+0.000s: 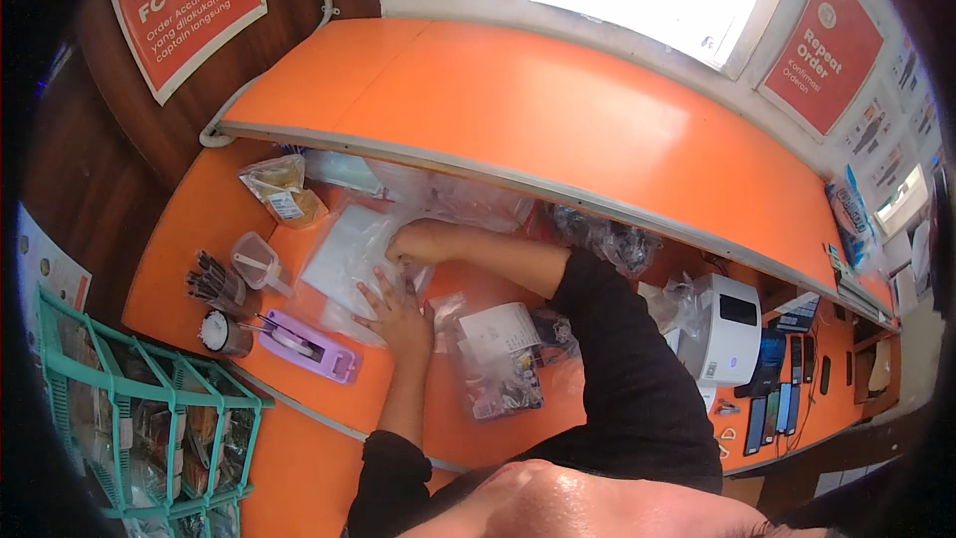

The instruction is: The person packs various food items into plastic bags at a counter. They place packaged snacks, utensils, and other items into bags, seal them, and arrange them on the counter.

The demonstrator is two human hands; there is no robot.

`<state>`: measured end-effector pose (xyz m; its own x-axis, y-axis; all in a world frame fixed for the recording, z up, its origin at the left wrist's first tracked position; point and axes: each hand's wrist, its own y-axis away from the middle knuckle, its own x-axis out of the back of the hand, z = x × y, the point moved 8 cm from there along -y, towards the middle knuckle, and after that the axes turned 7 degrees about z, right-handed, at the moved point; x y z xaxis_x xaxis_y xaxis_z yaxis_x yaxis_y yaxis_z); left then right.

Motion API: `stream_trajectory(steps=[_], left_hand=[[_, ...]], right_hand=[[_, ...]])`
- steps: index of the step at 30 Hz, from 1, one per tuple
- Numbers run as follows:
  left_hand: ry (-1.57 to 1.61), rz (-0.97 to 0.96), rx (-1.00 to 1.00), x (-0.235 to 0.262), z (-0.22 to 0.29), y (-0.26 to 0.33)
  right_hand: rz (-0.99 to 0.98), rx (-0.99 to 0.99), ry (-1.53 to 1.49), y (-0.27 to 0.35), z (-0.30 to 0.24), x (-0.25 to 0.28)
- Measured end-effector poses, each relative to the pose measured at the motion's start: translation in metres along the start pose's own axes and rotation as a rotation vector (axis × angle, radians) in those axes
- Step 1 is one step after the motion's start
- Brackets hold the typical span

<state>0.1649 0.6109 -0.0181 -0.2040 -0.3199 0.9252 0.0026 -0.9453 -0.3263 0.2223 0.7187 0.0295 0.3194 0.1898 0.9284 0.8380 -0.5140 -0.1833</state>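
A clear plastic bag (370,274) with flat white sheet-like contents lies on the orange counter before me. My left hand (401,319) rests on its near right side, fingers spread. Just beyond, my right hand (418,241) reaches across from the right with its fingers curled into the clear plastic at the bag's right edge. Its fingertips are partly hidden. To the right of my left hand sits a filled clear package (503,394) with a white paper slip (498,331) on top. A purple tape dispenser (309,347) stands left of my left hand.
At the left are a clear scoop (261,264), a cup of pens (221,284), a bagged brown item (286,191) and green wire baskets (149,408). A raised orange shelf (558,130) runs along the back. Rightward stand a white printer (725,329) and several phones (772,416).
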Motion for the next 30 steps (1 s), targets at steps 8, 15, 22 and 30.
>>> stream_trajectory(steps=[8, 15, 22, 30], left_hand=[[-0.002, 0.001, 0.073, -0.046, -0.018, -0.002], [0.202, -0.076, -0.005, -0.109, -0.046, -0.016], [0.108, -0.54, 0.021, -0.008, -0.015, 0.007], [2.258, -0.722, -0.042, 0.21, 0.084, 0.08]], right_hand=[[0.461, 0.077, 0.186, 0.028, -0.112, 0.139], [1.11, 0.016, 0.214, 0.11, -0.228, 0.319], [1.101, -0.144, -0.194, 0.119, -0.267, 0.425], [0.997, -0.231, -0.109, 0.123, -0.263, 0.417]])
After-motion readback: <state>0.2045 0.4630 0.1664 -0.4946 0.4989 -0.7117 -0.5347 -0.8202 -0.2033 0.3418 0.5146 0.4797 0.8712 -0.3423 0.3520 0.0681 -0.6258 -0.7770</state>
